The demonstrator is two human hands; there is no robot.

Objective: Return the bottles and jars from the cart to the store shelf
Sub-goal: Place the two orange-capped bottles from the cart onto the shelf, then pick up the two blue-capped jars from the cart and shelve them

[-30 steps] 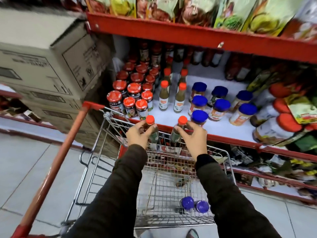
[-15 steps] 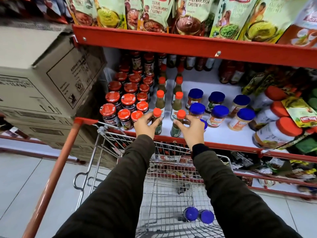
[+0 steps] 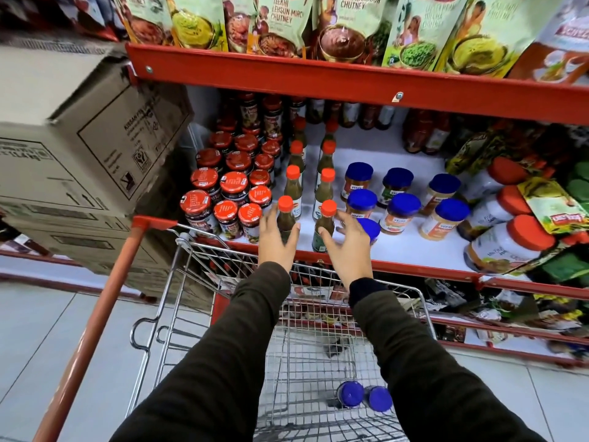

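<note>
Two green sauce bottles with orange caps stand upright at the front of the white store shelf point(image 3: 402, 247): the left bottle point(image 3: 284, 214) and the right bottle point(image 3: 326, 222). My left hand point(image 3: 276, 242) is spread around the lower part of the left bottle, fingers apart. My right hand point(image 3: 350, 248) is just right of the right bottle, fingers apart, with nothing gripped. Below my arms the wire cart point(image 3: 204, 247) holds two blue-lidded jars point(image 3: 364, 396) lying on its floor.
Red-lidded jars point(image 3: 234, 183) crowd the shelf's left, blue-lidded jars point(image 3: 400, 205) its middle, large orange-capped jars point(image 3: 506, 244) its right. Stacked cardboard boxes point(image 3: 79, 145) stand left of the cart. Chutney pouches point(image 3: 344, 23) fill the red shelf above. The cart's red handle point(image 3: 95, 330) runs at left.
Both hands carried the two orange-capped bottles up from over the cart onto the shelf front, then opened; the bottles now stand on the shelf. The view has moved closer to the shelf.
</note>
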